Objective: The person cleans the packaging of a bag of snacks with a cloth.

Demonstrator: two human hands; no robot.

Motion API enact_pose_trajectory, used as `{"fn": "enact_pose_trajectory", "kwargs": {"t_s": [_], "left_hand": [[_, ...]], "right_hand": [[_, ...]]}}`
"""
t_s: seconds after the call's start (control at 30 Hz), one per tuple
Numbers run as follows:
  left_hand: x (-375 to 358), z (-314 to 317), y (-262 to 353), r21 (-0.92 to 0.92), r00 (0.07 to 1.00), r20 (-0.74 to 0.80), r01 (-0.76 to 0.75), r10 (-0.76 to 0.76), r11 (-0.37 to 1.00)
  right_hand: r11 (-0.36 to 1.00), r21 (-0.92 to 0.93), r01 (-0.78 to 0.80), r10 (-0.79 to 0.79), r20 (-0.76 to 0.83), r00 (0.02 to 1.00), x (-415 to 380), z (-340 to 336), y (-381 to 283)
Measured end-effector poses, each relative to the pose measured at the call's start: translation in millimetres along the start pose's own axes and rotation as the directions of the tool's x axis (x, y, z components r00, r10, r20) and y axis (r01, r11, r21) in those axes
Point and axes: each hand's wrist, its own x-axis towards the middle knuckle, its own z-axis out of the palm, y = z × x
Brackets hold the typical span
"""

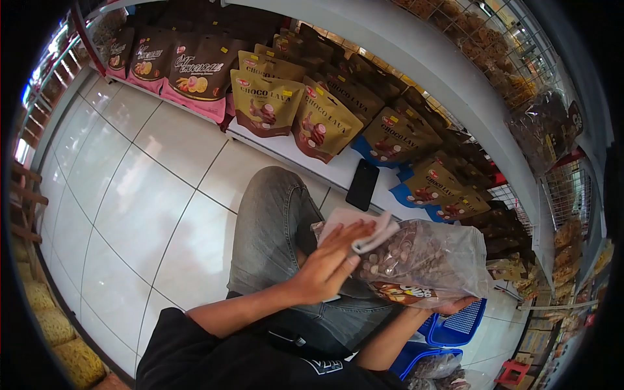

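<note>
My left hand [328, 265] holds a folded white cloth [344, 227] against the upper left side of a clear plastic bag. The fingers lie over the cloth and are slightly blurred. This bag [448, 250] is full of small round brown pieces and has a printed label [409, 294] at its lower side. At the bag's lower right end, my right hand [455, 305] grips it, with the fingers partly hidden under the plastic. The bag is held tilted above my lap, beside my bent knee [276, 195].
A black phone [363, 185] lies on the white low shelf [279, 148]. Rows of gold Choco Lava pouches [266, 104] and brown-pink pouches [195, 75] stand there. Blue baskets [455, 328] holding bags are at my right. An upper shelf edge [448, 78] overhangs. A red stool [512, 372] stands lower right.
</note>
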Motion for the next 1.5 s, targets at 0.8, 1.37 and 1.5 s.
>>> {"fn": "enact_pose_trajectory", "kwargs": {"t_s": [0.8,1.37,1.5], "left_hand": [[11.0,-8.4,-23.3,-0.026,0.998,-0.054,-0.019,0.017,0.999],[18.1,-7.9,25.9,-0.198,0.999,-0.024,0.040,-0.046,0.979],[25.6,-7.5,60.4,-0.318,0.995,0.013,0.096,-0.097,0.943]], "right_hand": [[0.994,0.032,-0.107,0.106,0.030,0.994,2.9,-6.1,7.0],[0.927,0.111,-0.357,0.268,0.467,0.842,15.3,-62.0,11.9],[0.939,0.137,-0.316,0.248,0.367,0.897,0.8,-46.0,13.1]]}}
